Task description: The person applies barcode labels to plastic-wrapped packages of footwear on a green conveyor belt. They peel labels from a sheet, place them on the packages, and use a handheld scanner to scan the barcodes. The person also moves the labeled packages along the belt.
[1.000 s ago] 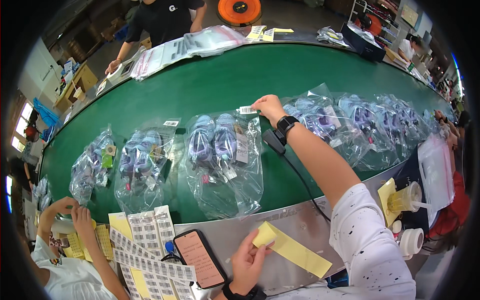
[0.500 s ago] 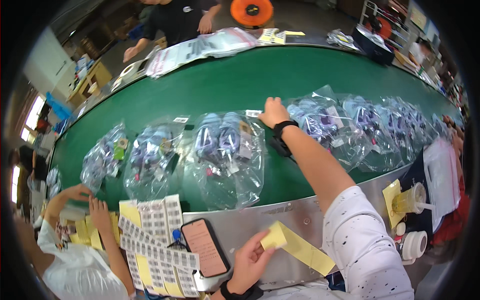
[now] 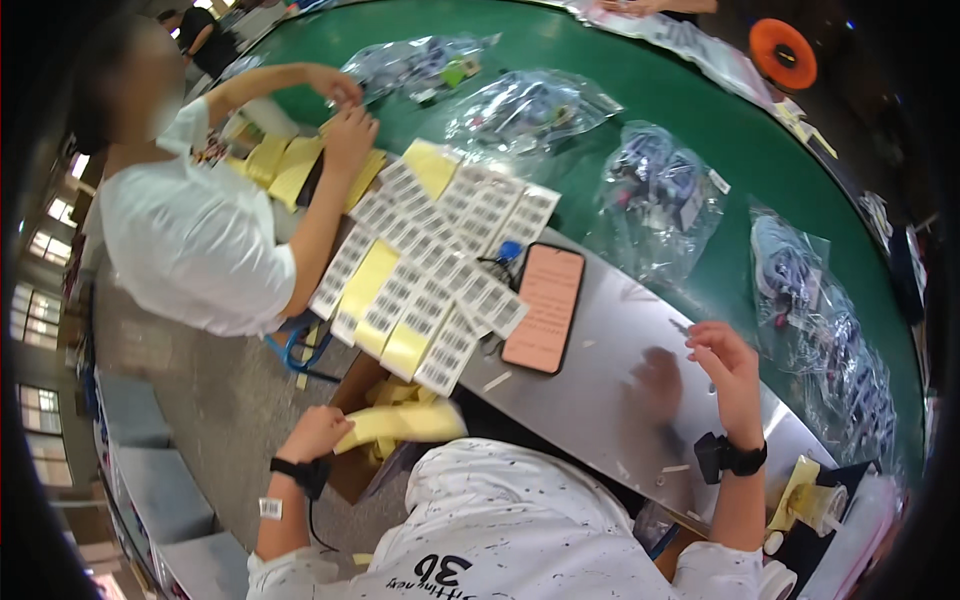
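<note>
Yellow backing-paper strip (image 3: pixel 395 424) hangs from your left hand (image 3: pixel 318 432) at the near left, its free end reaching right, blurred, above an open cardboard box (image 3: pixel 362 478). Your left fingers are closed on the strip's left end. Inside the box lie more crumpled yellow paper strips (image 3: pixel 398 392).

Your right hand (image 3: pixel 727 370) is raised over the metal ledge (image 3: pixel 625 345) to the right, fingers partly curled. A small greyish shape sits by the fingertips; you cannot tell from this view whether they pinch it. Black wristbands (image 3: pixel 745 458) circle both your wrists, and a small barcode sticker (image 3: pixel 270 508) is on your left forearm.

Between your hands, farther in, a smartphone (image 3: pixel 545 310) with a lit, pinkish screen rests on the ledge. Overlapping barcode label sheets (image 3: pixel 440 305) spread just left of it. Beyond, clear-bagged blue and purple shoes (image 3: pixel 655 190) line the green work surface (image 3: pixel 560 45) from far left to right.

A co-worker (image 3: pixel 195 245) in white sits at the left, both hands near the leftmost bag. At the near right, a clear plastic cup (image 3: pixel 822 507) holds a yellowish drink.
</note>
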Motion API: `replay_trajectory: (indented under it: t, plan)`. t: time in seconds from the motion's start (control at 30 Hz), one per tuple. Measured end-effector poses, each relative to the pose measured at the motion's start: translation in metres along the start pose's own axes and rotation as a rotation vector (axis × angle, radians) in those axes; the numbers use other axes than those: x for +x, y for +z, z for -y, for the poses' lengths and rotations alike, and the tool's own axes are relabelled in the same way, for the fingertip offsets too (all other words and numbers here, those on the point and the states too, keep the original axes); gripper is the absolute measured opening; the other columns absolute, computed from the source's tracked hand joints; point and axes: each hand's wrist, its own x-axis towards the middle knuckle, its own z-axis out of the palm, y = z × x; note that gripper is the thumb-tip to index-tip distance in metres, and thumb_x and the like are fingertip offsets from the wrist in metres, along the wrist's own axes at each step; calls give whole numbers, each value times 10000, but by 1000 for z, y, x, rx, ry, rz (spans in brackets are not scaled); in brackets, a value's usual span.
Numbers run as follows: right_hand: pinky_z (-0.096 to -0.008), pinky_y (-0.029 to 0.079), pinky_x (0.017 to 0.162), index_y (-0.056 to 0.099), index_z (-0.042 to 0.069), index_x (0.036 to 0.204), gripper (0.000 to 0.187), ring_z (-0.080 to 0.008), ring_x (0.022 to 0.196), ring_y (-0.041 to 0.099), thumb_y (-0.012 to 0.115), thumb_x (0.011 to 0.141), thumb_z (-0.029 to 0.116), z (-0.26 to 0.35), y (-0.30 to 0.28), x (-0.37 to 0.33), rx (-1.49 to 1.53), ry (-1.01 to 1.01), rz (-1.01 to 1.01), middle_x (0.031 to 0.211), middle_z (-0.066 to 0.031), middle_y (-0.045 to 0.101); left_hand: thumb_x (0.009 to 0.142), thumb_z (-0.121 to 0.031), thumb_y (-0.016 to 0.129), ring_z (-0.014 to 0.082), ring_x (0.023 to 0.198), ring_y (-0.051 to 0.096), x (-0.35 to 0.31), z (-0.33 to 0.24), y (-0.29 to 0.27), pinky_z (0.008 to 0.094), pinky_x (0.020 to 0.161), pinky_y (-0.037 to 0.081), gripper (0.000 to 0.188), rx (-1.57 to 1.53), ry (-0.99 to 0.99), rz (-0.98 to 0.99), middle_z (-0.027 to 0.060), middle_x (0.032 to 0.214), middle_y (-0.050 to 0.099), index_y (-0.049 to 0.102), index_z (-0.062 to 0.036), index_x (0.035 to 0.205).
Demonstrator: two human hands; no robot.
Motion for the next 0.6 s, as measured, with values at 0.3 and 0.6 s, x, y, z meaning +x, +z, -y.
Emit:
replay_trajectory:
  t: [0.3,0.6]
  plan:
    - [-279,481,828,635,-18,968,108,-137,942,587,587,883,29,5,24,-41,65,50,-70,1087,-83,609,836,-38,639,314,840,652,17,-140,-50,371,704,521,225,-334,344,-449,196,930,636,585,-16,1054]
    - [-262,478,820,627,-25,987,114,-111,911,597,607,879,5,17,39,-76,113,36,-53,1062,-67,613,774,-25,633,343,990,586,89,-217,-27,407,855,483,384,184,855,-590,170,1079,607,553,-3,1149]
